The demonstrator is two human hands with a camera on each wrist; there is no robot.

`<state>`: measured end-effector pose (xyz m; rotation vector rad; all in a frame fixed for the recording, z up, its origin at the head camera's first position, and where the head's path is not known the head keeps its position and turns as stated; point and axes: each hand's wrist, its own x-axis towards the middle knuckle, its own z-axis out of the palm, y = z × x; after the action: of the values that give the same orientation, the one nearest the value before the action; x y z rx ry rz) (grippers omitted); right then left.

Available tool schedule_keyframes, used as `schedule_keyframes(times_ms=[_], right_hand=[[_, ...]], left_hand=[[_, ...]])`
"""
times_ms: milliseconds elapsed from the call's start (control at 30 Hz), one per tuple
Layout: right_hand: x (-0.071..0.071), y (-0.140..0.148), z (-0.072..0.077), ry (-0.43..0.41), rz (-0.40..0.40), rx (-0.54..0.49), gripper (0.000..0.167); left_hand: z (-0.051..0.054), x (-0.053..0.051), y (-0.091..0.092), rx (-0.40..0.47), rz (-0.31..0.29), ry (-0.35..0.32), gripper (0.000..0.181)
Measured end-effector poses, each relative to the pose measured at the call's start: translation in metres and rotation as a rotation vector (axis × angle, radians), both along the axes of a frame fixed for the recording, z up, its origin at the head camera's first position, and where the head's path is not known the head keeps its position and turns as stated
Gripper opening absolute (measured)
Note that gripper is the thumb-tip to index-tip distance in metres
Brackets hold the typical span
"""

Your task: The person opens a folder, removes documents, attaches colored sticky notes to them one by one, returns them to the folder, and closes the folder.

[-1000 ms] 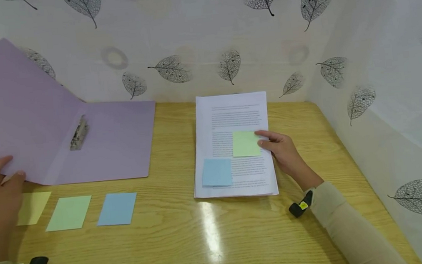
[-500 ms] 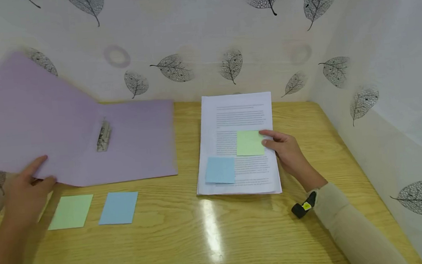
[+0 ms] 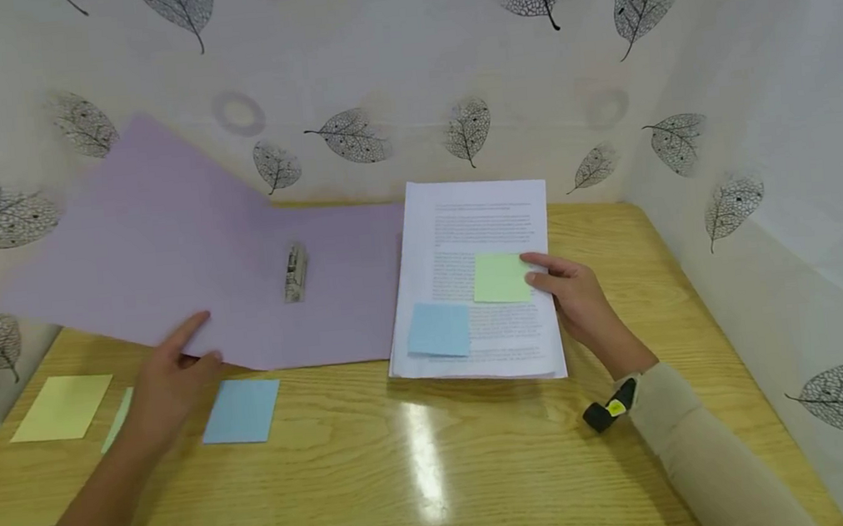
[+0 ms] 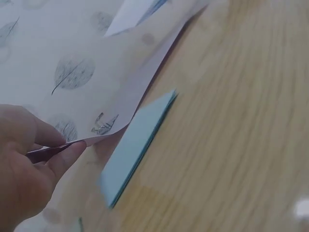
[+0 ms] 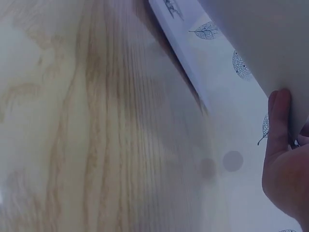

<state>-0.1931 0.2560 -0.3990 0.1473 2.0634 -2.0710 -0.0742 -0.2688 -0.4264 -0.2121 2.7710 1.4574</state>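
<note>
A lilac folder lies spread wide, its left cover raised and a metal clip inside. My left hand pinches the cover's lower edge between thumb and fingers, as the left wrist view also shows. To the right is a stack of printed papers, bearing a green sticky note and a blue sticky note. My right hand grips the stack's right edge, thumb and index finger beside the green note. The stack's left edge covers the folder's right edge. In the right wrist view the papers are lifted.
Along the front left of the wooden table lie a yellow sticky pad, a green pad partly hidden by my left hand, and a blue pad. A leaf-patterned covering rises behind and at the right.
My left hand has slid the folder rightward until its right edge meets the paper stack. My right hand has kept its grip, and the stack has shifted slightly up.
</note>
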Motion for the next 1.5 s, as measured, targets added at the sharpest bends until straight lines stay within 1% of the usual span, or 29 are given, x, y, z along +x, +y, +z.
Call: schedule_keyframes(times_ms=[167, 300, 367, 500, 600, 733, 867, 933, 1033, 1167, 1333, 1400, 1500], right_hand=[[-0.003, -0.001, -0.001, -0.024, 0.019, 0.011, 0.048], [-0.007, -0.003, -0.006, -0.046, 0.030, 0.047, 0.048], [-0.009, -0.004, -0.009, -0.055, 0.036, 0.058, 0.048], [-0.009, -0.006, -0.011, -0.069, 0.050, 0.083, 0.048], [-0.010, -0.006, -0.012, -0.078, 0.068, 0.105, 0.049], [-0.010, -0.005, -0.012, -0.090, 0.090, 0.118, 0.050], [-0.010, -0.004, -0.014, -0.107, 0.087, 0.101, 0.051], [-0.011, -0.003, -0.016, -0.111, 0.087, 0.093, 0.051], [-0.011, -0.004, -0.018, -0.113, 0.092, 0.097, 0.050], [-0.011, -0.007, -0.021, -0.117, 0.105, 0.109, 0.050], [-0.012, -0.009, -0.025, -0.117, 0.109, 0.141, 0.050], [-0.012, -0.009, -0.025, -0.117, 0.104, 0.162, 0.048], [-0.013, -0.008, -0.025, -0.119, 0.120, 0.208, 0.046]], left_hand=[[-0.002, 0.002, 0.032, 0.007, -0.026, -0.022, 0.063], [-0.004, 0.004, 0.060, 0.049, -0.064, -0.022, 0.063], [-0.004, 0.006, 0.072, 0.083, -0.084, -0.027, 0.064], [-0.005, 0.011, 0.092, 0.122, -0.108, -0.027, 0.064], [-0.006, 0.015, 0.102, 0.114, -0.113, -0.008, 0.063], [-0.005, 0.021, 0.112, 0.096, -0.117, -0.005, 0.061], [-0.003, 0.027, 0.120, 0.109, -0.121, -0.039, 0.061], [-0.002, 0.029, 0.123, 0.123, -0.128, -0.044, 0.061], [-0.003, 0.032, 0.126, 0.127, -0.143, -0.029, 0.061], [-0.001, 0.033, 0.129, 0.124, -0.158, -0.007, 0.060], [0.001, 0.034, 0.131, 0.115, -0.165, -0.001, 0.059], [0.001, 0.033, 0.131, 0.116, -0.166, -0.004, 0.060], [0.001, 0.033, 0.132, 0.124, -0.169, -0.007, 0.060]])
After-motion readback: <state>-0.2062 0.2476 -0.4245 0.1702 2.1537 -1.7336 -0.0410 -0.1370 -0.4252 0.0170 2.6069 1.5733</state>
